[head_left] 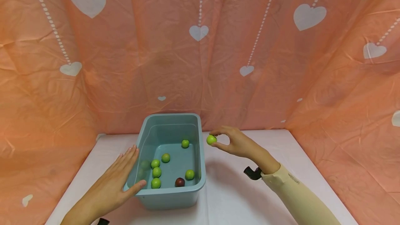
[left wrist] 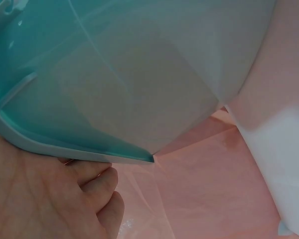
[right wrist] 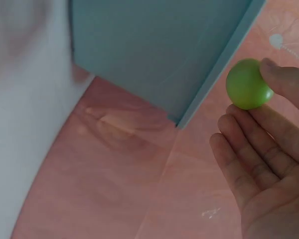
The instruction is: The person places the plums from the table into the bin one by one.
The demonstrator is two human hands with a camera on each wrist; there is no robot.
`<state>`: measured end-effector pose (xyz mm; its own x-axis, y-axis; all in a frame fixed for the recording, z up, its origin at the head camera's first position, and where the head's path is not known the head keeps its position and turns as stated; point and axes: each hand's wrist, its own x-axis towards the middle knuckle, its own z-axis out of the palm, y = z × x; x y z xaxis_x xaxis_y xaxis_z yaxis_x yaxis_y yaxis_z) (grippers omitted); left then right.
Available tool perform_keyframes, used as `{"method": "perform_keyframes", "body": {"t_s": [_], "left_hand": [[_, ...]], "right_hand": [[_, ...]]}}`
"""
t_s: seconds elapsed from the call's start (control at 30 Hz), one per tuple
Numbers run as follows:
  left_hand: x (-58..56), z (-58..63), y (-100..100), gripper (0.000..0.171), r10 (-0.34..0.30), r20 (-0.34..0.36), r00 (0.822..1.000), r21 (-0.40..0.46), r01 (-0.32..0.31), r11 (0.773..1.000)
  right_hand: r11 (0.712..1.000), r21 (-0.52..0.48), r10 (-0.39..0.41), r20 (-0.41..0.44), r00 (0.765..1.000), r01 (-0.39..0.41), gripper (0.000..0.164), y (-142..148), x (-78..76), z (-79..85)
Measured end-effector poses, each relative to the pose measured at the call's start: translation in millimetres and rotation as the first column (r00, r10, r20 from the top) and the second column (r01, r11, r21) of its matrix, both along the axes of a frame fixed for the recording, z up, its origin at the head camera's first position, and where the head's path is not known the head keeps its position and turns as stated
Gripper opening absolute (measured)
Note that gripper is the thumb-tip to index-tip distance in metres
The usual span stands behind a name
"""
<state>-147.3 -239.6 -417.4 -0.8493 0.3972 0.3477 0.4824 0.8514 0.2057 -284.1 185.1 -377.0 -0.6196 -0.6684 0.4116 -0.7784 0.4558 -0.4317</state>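
A grey-blue plastic tub (head_left: pixel 171 192) stands on the table, with several small round green fruits, one of them a green fruit (head_left: pixel 189 174) near the right wall, and one dark red fruit (head_left: pixel 179 182) on its floor. My left hand (head_left: pixel 109 183) rests on the tub's left rim, fingers straight; the left wrist view shows its palm side against the tub's outer edge. Just right of the tub, my right hand (head_left: pixel 239 143) pinches a smooth green fruit (right wrist: pixel 248 84) between thumb and fingertips, raised beside the rim. The other fingers are loosely bent.
The table (head_left: pixel 247 197) has a white cover. Around it hang orange-pink curtains (head_left: pixel 175 65) printed with white hearts, at the back and both sides. A black wrist mount (head_left: pixel 252 173) sits at the right sleeve.
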Motion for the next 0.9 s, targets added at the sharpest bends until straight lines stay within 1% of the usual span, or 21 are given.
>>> {"method": "perform_keyframes", "body": {"t_s": [0.17, 0.4, 0.63, 0.8, 0.9], "left_hand": [[0.1, 0.0, 0.0, 0.097, 0.001, 0.006, 1.000, 0.001, -0.001, 1.000], [-0.3, -0.7, -0.6, 0.097, -0.004, -0.004, 1.000, 0.000, 0.004, 1.000], [-0.8, -1.3, -0.3, 0.098, -0.002, 0.001, 1.000, 0.000, 0.002, 1.000], [-0.6, -0.7, -0.5, 0.098, 0.002, 0.007, 1.000, -0.001, -0.002, 1.000], [-0.7, -0.9, -1.3, 0.098, 0.003, 0.007, 1.000, -0.001, -0.003, 1.000]], "right_hand": [[0.999, 0.031, 0.025, 0.002, 1.000, -0.025, 0.039, -14.6, -2.5, 10.1], [0.995, 0.072, 0.065, -0.002, 0.998, -0.065, 0.036, -37.1, -9.5, 17.7], [0.988, 0.067, 0.140, 0.014, 0.990, -0.141, 0.035, -58.0, -16.9, 20.0], [0.980, 0.087, 0.178, 0.020, 0.984, -0.179, 0.034, -73.3, -21.4, 20.0], [0.973, 0.104, 0.203, 0.041, 0.978, -0.206, 0.033, -82.6, -23.2, 20.2]]}}
